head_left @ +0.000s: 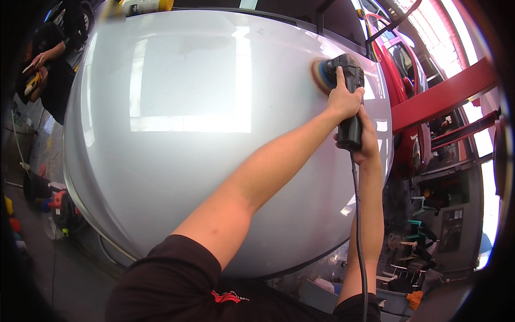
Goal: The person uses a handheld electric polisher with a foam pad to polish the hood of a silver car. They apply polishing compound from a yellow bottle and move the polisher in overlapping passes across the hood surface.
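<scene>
A black electric polisher (350,132) is in both my hands near the right side of a silver car hood (177,166). Its round pad (321,77), ringed in blue and orange-red, is tilted edge-on to the view and blurred against the paint. My left hand (345,102) wraps over the body near the head, index finger stretched along it. Lower down, my right hand (370,140) grips the handle from the right side; part of its fingers is hidden behind the tool. A black cord (358,225) hangs from the handle's end, running along my right forearm.
A bottle (145,6) with a yellow end lies beyond the hood's far edge. Right of it stand a red car (394,64) and a red beam (445,99). At far left, another person's hands (38,61) hold something. A red-and-black machine (64,209) sits on the floor.
</scene>
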The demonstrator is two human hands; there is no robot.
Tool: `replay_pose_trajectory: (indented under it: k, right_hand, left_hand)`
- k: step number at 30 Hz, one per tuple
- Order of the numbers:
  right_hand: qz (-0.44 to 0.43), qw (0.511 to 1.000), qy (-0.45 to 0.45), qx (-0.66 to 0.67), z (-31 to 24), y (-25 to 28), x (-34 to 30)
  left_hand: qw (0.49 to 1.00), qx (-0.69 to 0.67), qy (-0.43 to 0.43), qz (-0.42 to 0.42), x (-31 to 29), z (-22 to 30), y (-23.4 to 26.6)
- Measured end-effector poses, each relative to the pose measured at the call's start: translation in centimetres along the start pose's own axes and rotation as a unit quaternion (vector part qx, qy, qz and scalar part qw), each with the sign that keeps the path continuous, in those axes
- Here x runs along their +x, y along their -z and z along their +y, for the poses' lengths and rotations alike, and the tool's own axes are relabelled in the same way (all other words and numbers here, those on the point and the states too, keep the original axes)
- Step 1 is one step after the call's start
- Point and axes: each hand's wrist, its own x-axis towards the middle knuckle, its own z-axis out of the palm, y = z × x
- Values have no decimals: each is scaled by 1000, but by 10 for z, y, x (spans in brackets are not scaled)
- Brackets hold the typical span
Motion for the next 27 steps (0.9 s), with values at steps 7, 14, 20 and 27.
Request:
replay_pose_trajectory:
  k: [7,14,20,27]
  right_hand:
    - [13,1000,9,-3,0,-13,-6]
    - [-4,1000,10,-19,-3,-35,-4]
    - [-52,998,12,-30,-6,-54,-6]
    - [-133,991,6,-28,-15,-96,-9]
  left_hand:
    - [934,293,-183,90,16,24,30]
    - [914,354,-200,18,44,33,79]
    - [939,243,-238,52,69,39,116]
    - [946,183,-230,136,63,40,159]
